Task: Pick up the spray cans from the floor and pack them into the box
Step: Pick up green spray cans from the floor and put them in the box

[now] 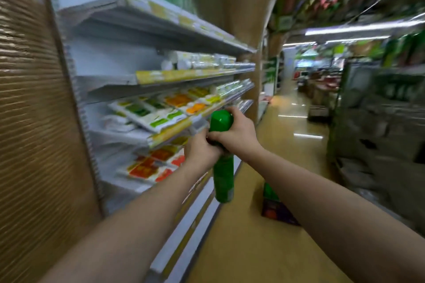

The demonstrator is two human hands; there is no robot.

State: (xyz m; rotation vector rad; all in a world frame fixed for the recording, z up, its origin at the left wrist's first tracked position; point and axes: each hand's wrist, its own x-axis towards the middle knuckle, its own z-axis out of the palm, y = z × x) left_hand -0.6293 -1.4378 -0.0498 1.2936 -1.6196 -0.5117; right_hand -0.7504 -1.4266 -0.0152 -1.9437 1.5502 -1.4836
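A tall green spray can [222, 179] with a green cap is held upright in front of me, above the floor. My left hand [202, 151] grips its middle from the left. My right hand [236, 131] grips it just below the cap from the right. On the floor behind my right forearm stands a dark box [276, 211] with something green [269, 190] sticking up from it, partly hidden by the arm. The whole view is motion-blurred.
White store shelves [161, 76] with packaged goods run along my left. A brown corrugated cardboard panel [34, 122] fills the far left. More shelving [379, 133] lines the right. The yellow floor aisle [287, 122] stretches ahead between them.
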